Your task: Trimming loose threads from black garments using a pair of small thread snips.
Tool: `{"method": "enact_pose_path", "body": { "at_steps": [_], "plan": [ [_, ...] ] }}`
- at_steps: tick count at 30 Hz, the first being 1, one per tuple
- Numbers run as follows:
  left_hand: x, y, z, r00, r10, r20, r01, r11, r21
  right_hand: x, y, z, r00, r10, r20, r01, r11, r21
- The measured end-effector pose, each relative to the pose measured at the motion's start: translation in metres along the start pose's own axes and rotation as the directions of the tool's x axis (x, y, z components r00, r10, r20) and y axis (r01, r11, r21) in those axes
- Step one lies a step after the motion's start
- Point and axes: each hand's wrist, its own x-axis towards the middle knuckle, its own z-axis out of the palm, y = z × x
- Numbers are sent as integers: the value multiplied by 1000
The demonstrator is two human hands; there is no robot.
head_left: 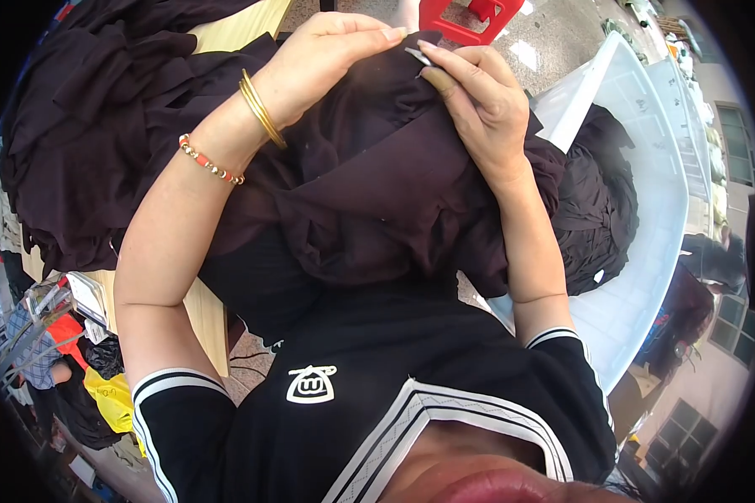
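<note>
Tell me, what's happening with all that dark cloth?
A person holds a dark brown fabric garment up with both hands. The left hand pinches its top edge, while the right hand holds a small metal clipper in its fingers against the cloth. More dark fabric fills a white plastic tub on the right.

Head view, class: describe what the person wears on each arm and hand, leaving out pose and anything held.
Both forearms are bare. The left wrist carries thin gold bangles and, further up the forearm, a beaded bracelet of gold and coral-red beads. The right hand has a tan cover on one finger. Both short sleeves are black with white-striped cuffs.
</note>
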Motion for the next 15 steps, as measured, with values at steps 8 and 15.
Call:
{"method": "enact_pose_path", "body": {
  "at_steps": [8,15],
  "plan": [
    [-41,24,31,886,241,396,-463,459,758,-2,18,-11,944,288,-161,-255,947,197],
    [-74,19,27,794,366,486,-586,244,773,8,-9,-61,661,688,-299,-452,683,573]
  ]
}}
